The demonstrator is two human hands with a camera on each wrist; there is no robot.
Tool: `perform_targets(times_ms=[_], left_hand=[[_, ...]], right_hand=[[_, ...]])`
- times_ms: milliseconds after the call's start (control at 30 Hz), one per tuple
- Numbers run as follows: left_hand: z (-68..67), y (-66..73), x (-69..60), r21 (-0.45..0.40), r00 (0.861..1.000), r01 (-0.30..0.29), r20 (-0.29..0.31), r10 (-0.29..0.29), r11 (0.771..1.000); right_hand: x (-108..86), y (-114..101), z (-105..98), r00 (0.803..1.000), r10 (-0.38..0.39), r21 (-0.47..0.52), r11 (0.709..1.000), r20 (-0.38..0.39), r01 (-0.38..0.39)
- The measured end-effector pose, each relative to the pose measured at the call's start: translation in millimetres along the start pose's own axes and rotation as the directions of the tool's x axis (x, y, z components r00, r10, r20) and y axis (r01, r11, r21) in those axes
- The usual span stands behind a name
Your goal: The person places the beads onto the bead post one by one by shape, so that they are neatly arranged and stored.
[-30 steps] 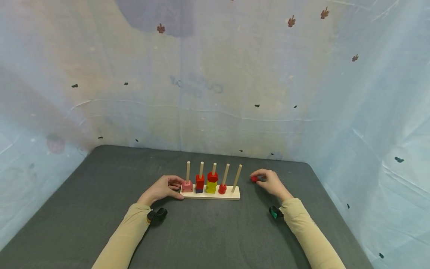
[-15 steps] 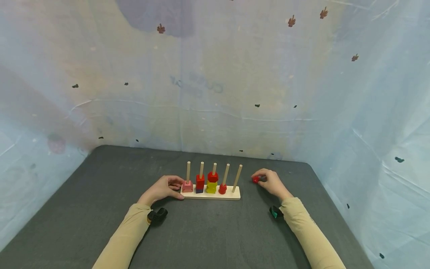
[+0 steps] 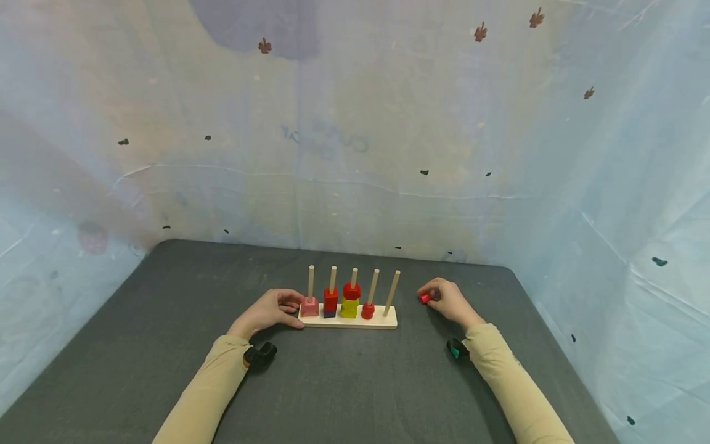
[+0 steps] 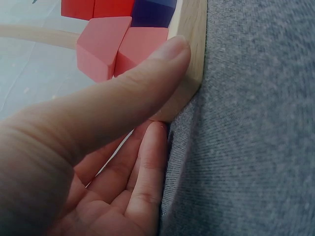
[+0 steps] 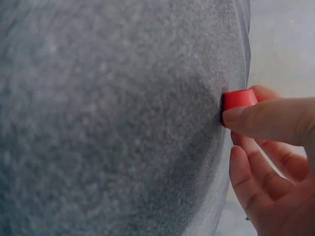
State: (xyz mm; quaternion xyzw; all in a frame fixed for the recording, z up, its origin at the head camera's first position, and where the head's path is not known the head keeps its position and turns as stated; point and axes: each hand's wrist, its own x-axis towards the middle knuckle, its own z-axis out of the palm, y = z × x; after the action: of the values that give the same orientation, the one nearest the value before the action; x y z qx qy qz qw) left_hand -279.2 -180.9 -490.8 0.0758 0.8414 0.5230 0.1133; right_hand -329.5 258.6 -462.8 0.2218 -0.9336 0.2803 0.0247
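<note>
A light wooden peg board (image 3: pixel 355 323) with several upright pegs stands mid-table. My left hand (image 3: pixel 270 310) holds its left end, thumb along the near side and fingers at the end. Pink blocks (image 4: pixel 102 49) sit on the peg closest to that thumb. Red-and-dark-blue, red-and-yellow and red stacks follow on the other pegs; the rightmost peg (image 3: pixel 391 294) is bare. To the right of the board, my right hand (image 3: pixel 448 302) pinches a small red block (image 5: pixel 238 98) between thumb and fingers, at the table surface. The fingers partly hide its shape.
The dark grey cloth-covered table (image 3: pixel 344 388) spreads around the board. A pale patterned curtain (image 3: pixel 355 154) hangs behind the table and along both sides. Each wrist wears a black band, such as the left wristband (image 3: pixel 259 355).
My right hand has shifted slightly to the right with the red block, which has turned a little in its fingers. The left hand and the peg board have stayed put.
</note>
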Motion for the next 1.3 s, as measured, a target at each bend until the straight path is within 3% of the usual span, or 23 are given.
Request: perform_targets(times_ms=[400,733,1067,1200,1300], left_hand=[[-0.2,2.2,0.2,0.004,1.000,0.002,-0.003,-0.002,1.000],[-0.3,2.4,0.7,0.013,1.000,0.004,0.000,-0.004,1.000],[-1.5,3.2,-1.9,0.011,1.000,-0.011,0.004,0.011,1.000],[-2.1,3.7,-2.4,0.004,1.000,0.001,0.009,-0.001,1.000],[-2.2,3.2,-2.3,0.007,1.000,0.010,0.012,-0.010,1.000]], right_hand=[[-1.3,-0.5,-5.2,0.998,0.049,0.002,0.999,0.027,-0.049],[-6.0,5.4,-7.2,0.993,0.108,0.095,0.989,0.053,-0.113],[-16.0,9.3,-10.8,0.994,0.095,0.160,0.982,0.045,-0.101],[-19.3,14.0,-10.1,0.994,0.100,0.247,0.963,0.036,-0.106],[-20.6,17.7,-10.8,0.989,0.144,0.362,0.921,0.034,-0.146]])
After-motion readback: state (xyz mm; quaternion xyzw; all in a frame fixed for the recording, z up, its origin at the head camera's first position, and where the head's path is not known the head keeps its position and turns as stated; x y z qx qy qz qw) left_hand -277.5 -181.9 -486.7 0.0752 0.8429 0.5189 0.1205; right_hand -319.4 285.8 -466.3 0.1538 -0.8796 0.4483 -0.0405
